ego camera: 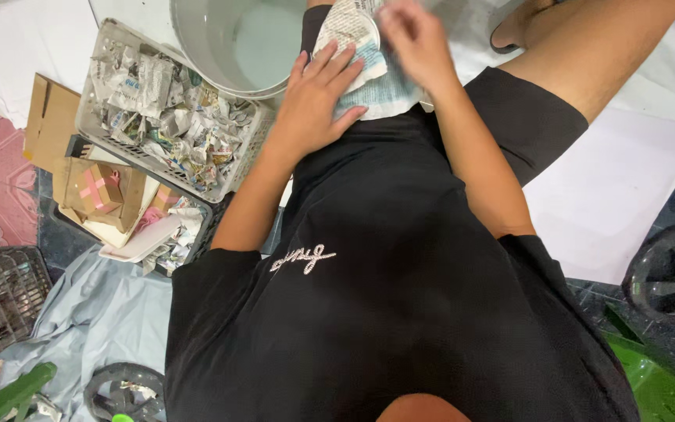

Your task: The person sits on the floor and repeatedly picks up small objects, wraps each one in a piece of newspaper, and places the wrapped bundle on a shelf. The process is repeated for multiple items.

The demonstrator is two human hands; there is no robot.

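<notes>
My left hand lies flat, fingers spread, on a sheet of newspaper spread across my lap. My right hand, blurred, presses on a round object wrapped in newspaper at the top of that sheet. Whether the right hand grips it or only rests on it is unclear. I am seated, wearing a black shirt and black shorts.
A grey bucket stands just beyond my left hand. A white plastic basket of crumpled newspaper pieces sits at the left, with a tray of cardboard boxes below it. A white sheet lies at the right, a black fan-like object beyond.
</notes>
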